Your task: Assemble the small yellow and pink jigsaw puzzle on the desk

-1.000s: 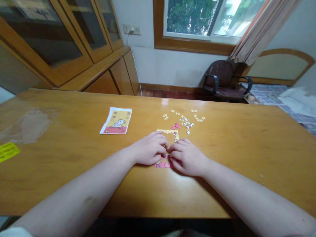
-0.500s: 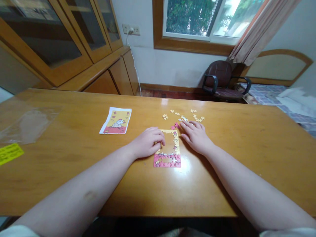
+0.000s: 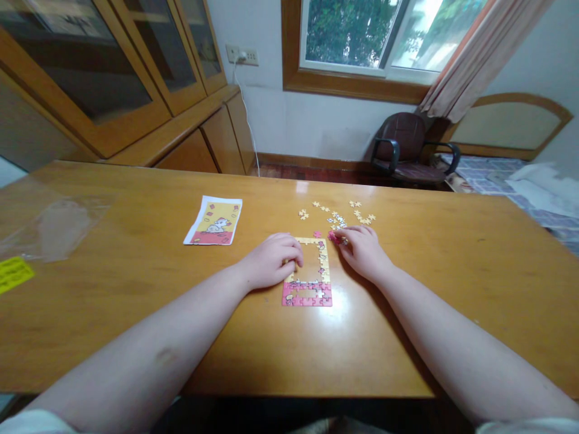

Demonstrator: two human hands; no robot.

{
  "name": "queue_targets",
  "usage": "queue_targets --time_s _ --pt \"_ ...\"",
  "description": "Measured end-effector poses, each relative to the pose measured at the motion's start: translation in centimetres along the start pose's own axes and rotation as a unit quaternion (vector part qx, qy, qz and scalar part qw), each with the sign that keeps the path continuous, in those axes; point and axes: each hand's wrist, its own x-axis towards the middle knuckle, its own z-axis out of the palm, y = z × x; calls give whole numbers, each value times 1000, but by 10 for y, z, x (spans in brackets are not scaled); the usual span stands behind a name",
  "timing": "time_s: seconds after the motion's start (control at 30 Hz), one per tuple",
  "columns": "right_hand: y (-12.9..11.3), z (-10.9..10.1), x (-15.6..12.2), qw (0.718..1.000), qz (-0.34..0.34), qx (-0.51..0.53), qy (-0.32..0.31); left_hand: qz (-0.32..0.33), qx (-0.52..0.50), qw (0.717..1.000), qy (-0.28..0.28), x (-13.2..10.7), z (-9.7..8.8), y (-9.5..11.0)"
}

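Note:
A partly assembled jigsaw puzzle (image 3: 324, 274) lies on the table, its yellow and pink border joined around an open middle. My left hand (image 3: 275, 260) rests on its left side, fingers loosely curved and thumb apart, with nothing seen in them; it hides that part of the border. Just beyond the puzzle's upper right corner, my right hand (image 3: 364, 250) has its fingertips closed on a pink puzzle piece (image 3: 333, 237). Another pink piece (image 3: 317, 234) lies to the left of those fingertips. Several yellow and white loose pieces (image 3: 337, 218) are scattered beyond the hand.
A printed reference picture (image 3: 217, 220) of a white animal lies left of the puzzle. Farther left are a clear plastic bag (image 3: 63, 229) and a yellow label (image 3: 15, 274). An office chair (image 3: 402, 147) stands past the table's far edge (image 3: 271, 179).
My right hand's fingers have drawn in from a flatter, spread pose and closed on a pink piece, pulling it slightly right. My left hand stays in place.

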Motion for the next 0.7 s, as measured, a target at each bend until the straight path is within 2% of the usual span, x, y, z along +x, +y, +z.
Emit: queue_targets --time_s 0.13,0.3,0.5,0.7 --pt "-1 -2 -1 1000 4 -10 0 1 1 1000 1 0 0 0" --pt "-2 -5 -2 999 -34 5 -10 0 2 1000 5 0 0 0" --pt "-5 -12 -5 999 -15 -27 -21 0 0 1000 9 -1 0 0" --pt "-1 -10 -7 999 6 -29 -32 1 -3 1000 11 0 0 0"
